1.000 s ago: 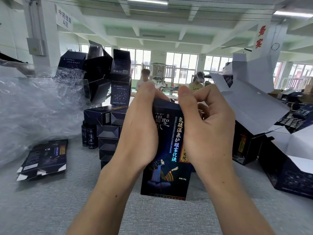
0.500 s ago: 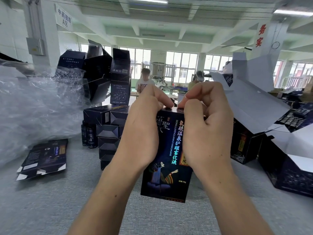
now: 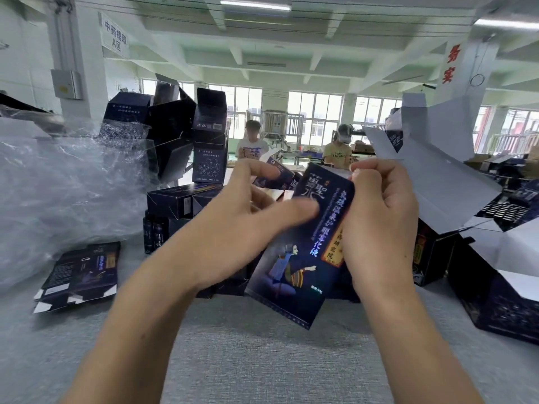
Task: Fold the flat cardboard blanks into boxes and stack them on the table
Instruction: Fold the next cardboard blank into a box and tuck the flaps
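The left hand (image 3: 242, 225) has let go of the top and is spread open. The right hand (image 3: 382, 217) pinches the box (image 3: 294, 275), now tilted. It looks ready to stack.

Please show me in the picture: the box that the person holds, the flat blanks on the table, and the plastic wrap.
held box (image 3: 287, 269): head view, on the printed figure on its front.
flat blanks (image 3: 84, 269): head view, middle of the top blank.
plastic wrap (image 3: 58, 193): head view, middle of the crumpled heap.
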